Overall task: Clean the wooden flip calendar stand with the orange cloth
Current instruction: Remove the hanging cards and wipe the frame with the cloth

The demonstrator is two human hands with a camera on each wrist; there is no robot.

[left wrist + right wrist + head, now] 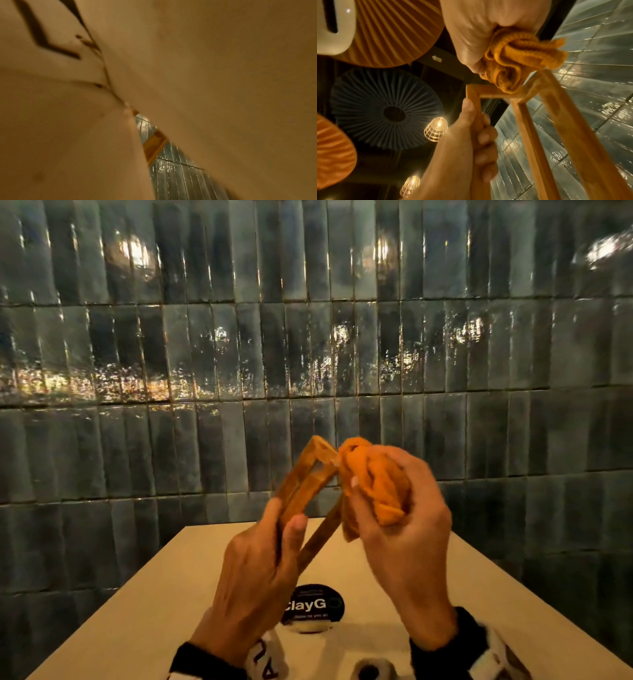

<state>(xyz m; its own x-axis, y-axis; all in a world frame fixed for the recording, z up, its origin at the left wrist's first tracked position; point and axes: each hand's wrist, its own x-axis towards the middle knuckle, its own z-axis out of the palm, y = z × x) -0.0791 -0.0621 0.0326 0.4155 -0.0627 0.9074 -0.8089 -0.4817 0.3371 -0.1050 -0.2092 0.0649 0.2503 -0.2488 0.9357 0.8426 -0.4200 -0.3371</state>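
The wooden calendar stand (310, 477) is an open frame of thin bars, held up in the air above the table and tilted to the right. My left hand (270, 546) grips its lower bars, thumb on the near side. My right hand (394, 508) clutches the bunched orange cloth (373, 477) and presses it against the frame's upper right end. In the right wrist view the cloth (518, 59) lies on the frame's top corner (513, 94), and the left hand (476, 132) wraps one bar. The left wrist view shows mostly palm and a sliver of wood (154, 144).
A pale table (171, 594) lies below my hands, with a round black sticker reading "ClayG" (313, 606) and a small white object (371, 671) at its near edge. A glossy dark tiled wall (308, 337) stands close behind. Pleated lamps hang overhead.
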